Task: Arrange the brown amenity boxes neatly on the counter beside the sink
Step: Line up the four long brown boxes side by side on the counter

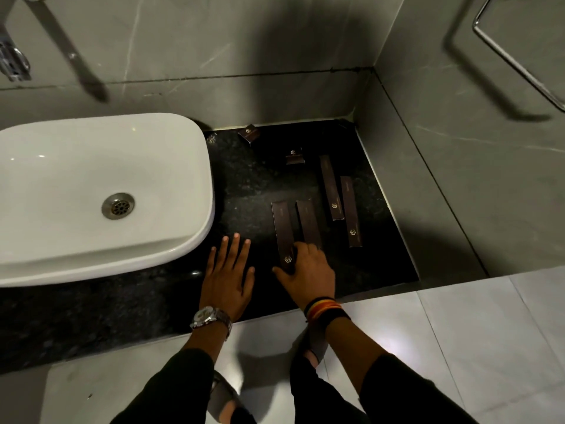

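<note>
Several brown amenity boxes lie on the black counter (244,185) right of the white sink (101,191). Two long ones sit side by side in the middle: the left long box (282,228) and the one beside it (308,221). My right hand (308,269) grips the near end of the left long box, thumb under it and fingers over it. Two more long boxes (331,188) (351,209) lie further right. Two small boxes (250,133) (294,156) rest near the back wall. My left hand (227,270) lies flat on the counter, fingers spread, holding nothing.
Grey tiled walls close the counter at the back and right. A chrome tap (12,61) is at the upper left and a towel ring (516,53) hangs on the right wall. The counter's front edge runs just below my wrists, with the pale floor beneath.
</note>
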